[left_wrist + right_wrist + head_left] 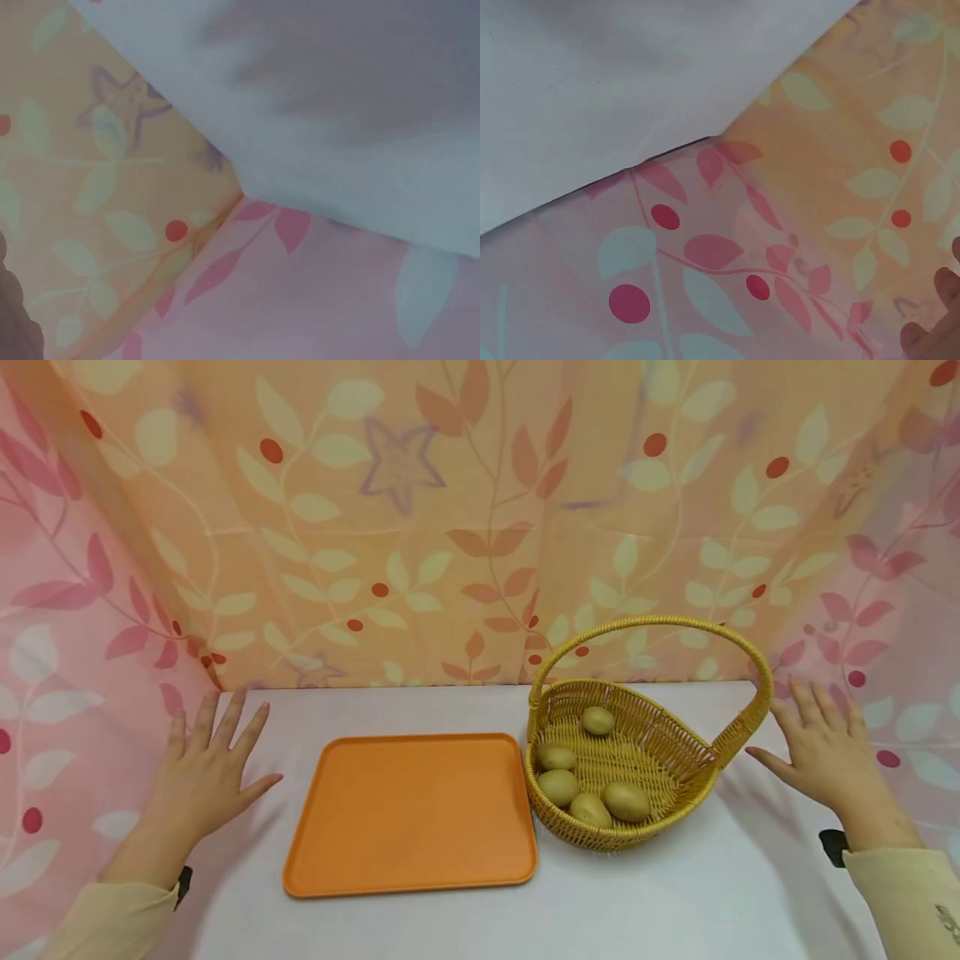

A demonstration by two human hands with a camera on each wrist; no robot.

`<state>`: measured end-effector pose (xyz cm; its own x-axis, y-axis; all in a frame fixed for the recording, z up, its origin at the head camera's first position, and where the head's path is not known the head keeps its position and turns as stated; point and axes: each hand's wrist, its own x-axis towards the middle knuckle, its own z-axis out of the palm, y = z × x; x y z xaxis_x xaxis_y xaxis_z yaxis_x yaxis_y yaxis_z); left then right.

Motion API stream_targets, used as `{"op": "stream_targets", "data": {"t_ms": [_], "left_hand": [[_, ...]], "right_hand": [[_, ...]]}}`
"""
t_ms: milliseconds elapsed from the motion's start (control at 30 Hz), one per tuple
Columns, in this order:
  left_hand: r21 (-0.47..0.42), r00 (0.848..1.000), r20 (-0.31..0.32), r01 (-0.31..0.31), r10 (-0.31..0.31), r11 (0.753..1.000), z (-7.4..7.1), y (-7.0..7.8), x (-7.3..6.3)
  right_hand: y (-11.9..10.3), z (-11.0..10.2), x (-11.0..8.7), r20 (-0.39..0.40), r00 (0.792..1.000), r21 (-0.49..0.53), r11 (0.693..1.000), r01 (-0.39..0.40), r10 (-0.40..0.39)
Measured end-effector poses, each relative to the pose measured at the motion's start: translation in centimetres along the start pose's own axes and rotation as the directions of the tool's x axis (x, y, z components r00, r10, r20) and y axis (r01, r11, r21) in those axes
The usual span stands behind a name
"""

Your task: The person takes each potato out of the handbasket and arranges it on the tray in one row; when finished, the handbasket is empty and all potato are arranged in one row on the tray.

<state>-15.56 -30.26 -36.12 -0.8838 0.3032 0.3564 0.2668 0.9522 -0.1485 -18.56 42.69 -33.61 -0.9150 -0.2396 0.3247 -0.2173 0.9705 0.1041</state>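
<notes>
My left hand (206,772) hovers over the left side of the table, fingers straight and spread, left of an orange tray (420,814). On the right, my right hand (828,756) is likewise spread, beside the handle of a yellow woven basket (645,750); it holds nothing. Several brownish-green potatoes (626,801) lie inside the basket, mostly toward its front left, with one potato (597,721) farther back. The tray lies flat, its surface bare. Only some fingertips (16,322) show in the left wrist view, and a few fingers (939,330) in the right wrist view.
A white tabletop (465,927) bears the tray and basket, which stand side by side. Floral curtains hang around it: an orange curtain (465,460) behind and pink ones at both sides. The basket's tall arched handle (652,621) rises above its rim.
</notes>
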Motion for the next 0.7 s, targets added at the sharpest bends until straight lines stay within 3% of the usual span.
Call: {"op": "stream_targets", "data": {"t_ms": [133, 267, 367, 433, 600, 700], "left_hand": [[-0.034, 1.0, -0.022, -0.008, 0.007, 0.999, 0.6, 0.9, -1.2], [-0.09, 0.999, -0.052, -0.017, 0.012, 0.996, 1.4, 2.9, -3.7], [-0.108, 1.0, -0.006, 0.014, -0.015, 0.994, 1.6, 4.7, -5.8], [-0.115, 0.999, 0.025, 0.03, -0.027, 0.993, 1.7, 5.9, -6.9], [-0.149, 0.998, 0.04, 0.048, -0.042, 0.988, 2.3, 8.3, -8.2], [-0.173, 0.995, 0.073, 0.079, -0.068, 0.982, 2.6, 9.3, -8.5]], "right_hand": [[-0.5, -0.5, -0.7, -0.066, 0.997, 0.108, 0.994, -0.035, 0.043], [-2.3, -1.8, -2.0, -0.077, 0.991, 0.293, 0.952, -0.086, 0.113], [-4.7, -3.0, -2.9, -0.065, 0.983, 0.391, 0.911, -0.134, 0.172], [-6.5, -3.5, -3.2, -0.098, 0.974, 0.423, 0.894, -0.146, 0.205], [-10.2, -3.5, -3.1, -0.303, 0.932, 0.467, 0.884, -0.038, 0.201], [-11.8, -3.2, -2.7, -0.332, 0.932, 0.465, 0.885, 0.027, 0.146]]}}
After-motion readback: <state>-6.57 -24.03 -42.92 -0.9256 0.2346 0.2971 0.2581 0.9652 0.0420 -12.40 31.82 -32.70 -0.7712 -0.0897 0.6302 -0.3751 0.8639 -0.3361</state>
